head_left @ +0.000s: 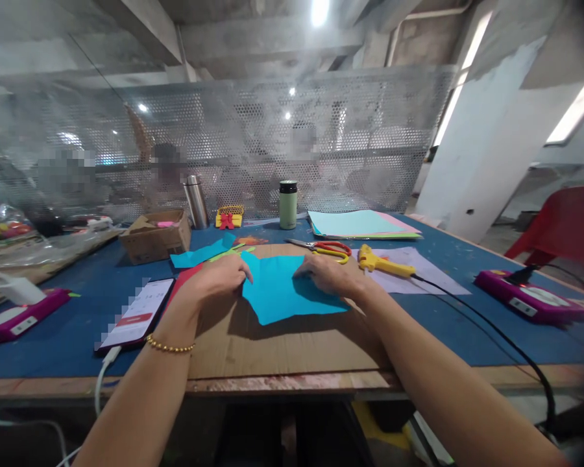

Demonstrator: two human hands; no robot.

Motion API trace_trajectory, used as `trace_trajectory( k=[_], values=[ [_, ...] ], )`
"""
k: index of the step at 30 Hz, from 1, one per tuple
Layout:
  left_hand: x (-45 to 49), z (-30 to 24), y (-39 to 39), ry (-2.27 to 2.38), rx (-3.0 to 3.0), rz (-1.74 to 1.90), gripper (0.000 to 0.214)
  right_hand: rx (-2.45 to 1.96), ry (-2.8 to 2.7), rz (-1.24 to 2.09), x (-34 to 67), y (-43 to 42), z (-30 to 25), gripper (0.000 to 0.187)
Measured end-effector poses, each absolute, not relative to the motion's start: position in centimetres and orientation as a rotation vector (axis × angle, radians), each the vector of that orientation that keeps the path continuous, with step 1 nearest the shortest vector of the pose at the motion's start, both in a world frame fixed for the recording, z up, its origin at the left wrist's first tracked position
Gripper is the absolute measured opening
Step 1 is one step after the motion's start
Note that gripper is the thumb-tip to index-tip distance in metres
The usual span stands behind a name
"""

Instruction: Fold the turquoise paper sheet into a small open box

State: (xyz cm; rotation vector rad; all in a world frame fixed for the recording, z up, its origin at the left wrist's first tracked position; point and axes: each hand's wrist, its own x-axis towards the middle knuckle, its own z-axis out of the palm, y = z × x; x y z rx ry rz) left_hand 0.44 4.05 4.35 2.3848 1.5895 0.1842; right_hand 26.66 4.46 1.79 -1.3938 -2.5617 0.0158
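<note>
A creased sheet of bright blue paper (282, 292) is spread between my hands above a cardboard sheet (292, 353). My left hand (226, 274) pinches its upper left edge, fingers curled. On the upper right side, my right hand (327, 272) grips the same sheet, its fingertips bent against the paper. Just beyond that hand lie scissors (338, 248) with red and yellow handles. A yellow glue gun (387, 263) rests to the right on lilac paper (428, 272). Behind my left hand is another blue paper piece (202, 253), with red paper (182, 280) partly under my wrist.
A phone (139, 311) and a cardboard box (156, 237) are at left. A steel flask (196, 202), a green tumbler (288, 206) and a stack of coloured paper (360, 224) stand farther back. The glue gun's black cord (486, 331) crosses the right side near a purple power strip (530, 295).
</note>
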Motion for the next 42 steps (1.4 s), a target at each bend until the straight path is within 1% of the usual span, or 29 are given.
trace_trajectory(
  k=[2, 4, 7, 10, 13, 16, 19, 23, 26, 27, 29, 31, 33, 35, 38, 40, 42],
  values=[
    [0.6, 4.8, 3.6, 1.613, 2.197, 0.16, 0.037, -1.404, -2.55, 0.015, 26.7, 4.4, 1.8, 0.046],
    [0.7, 5.2, 3.2, 1.628, 2.065, 0.189, 0.03, -1.418, -2.553, 0.004, 26.6, 4.2, 2.0, 0.048],
    [0.6, 5.3, 3.1, 1.651, 1.997, 0.224, 0.02, -1.422, -2.588, -0.046, 26.4, 3.5, 2.5, 0.047],
    [0.3, 4.5, 3.7, 1.657, 2.014, 0.228, 0.016, -1.406, -2.619, -0.113, 26.0, 3.1, 2.7, 0.038],
    [0.2, 3.5, 4.6, 1.718, 2.183, 0.204, 0.009, -1.364, -2.663, -0.169, 25.6, 3.2, 2.6, 0.026],
    [0.4, 3.1, 5.0, 1.749, 2.278, 0.176, 0.018, -1.256, -2.719, -0.254, 25.1, 3.7, 2.0, 0.025],
    [0.7, 3.2, 4.9, 1.749, 2.298, 0.177, 0.02, -1.135, -2.769, -0.299, 24.5, 3.8, 1.3, 0.022],
    [0.8, 3.5, 4.6, 1.761, 2.321, 0.188, 0.02, -1.069, -2.826, -0.255, 23.5, 2.9, 2.0, 0.033],
    [0.9, 3.7, 4.3, 1.757, 2.332, 0.186, 0.02, -1.165, -2.921, -0.185, 23.0, 2.1, 3.7, 0.029],
    [1.0, 3.7, 4.2, 1.757, 2.331, 0.19, 0.021, -1.199, -2.965, -0.14, 22.9, 1.9, 4.4, 0.033],
    [1.1, 3.9, 3.9, 1.759, 2.326, 0.183, 0.025, -1.224, -3.055, -0.014, 22.8, 2.0, 5.4, 0.048],
    [1.3, 4.2, 3.5, 1.761, 2.324, 0.164, 0.028, -1.228, -3.101, 0.076, 22.8, 2.2, 5.8, 0.054],
    [1.4, 4.3, 3.3, 1.762, 2.33, 0.151, 0.028, -1.259, -3.079, 0.037, 22.6, 2.5, 5.7, 0.045],
    [1.4, 4.4, 3.3, 1.77, 2.336, 0.168, 0.028, -1.297, -3.035, -0.107, 22.0, 2.6, 5.1, 0.037],
    [1.4, 4.3, 3.5, 1.78, 2.334, 0.156, 0.028, -1.38, -2.97, -0.301, 20.9, 2.6, 3.8, 0.041],
    [1.3, 4.2, 3.7, 1.776, 2.348, 0.118, 0.027, -1.435, -2.904, -0.333, 20.3, 2.6, 2.9, 0.045],
    [1.3, 4.1, 3.9, 1.759, 2.394, 0.076, 0.022, -1.42, -2.835, -0.314, 20.0, 2.6, 2.2, 0.043]
  ],
)
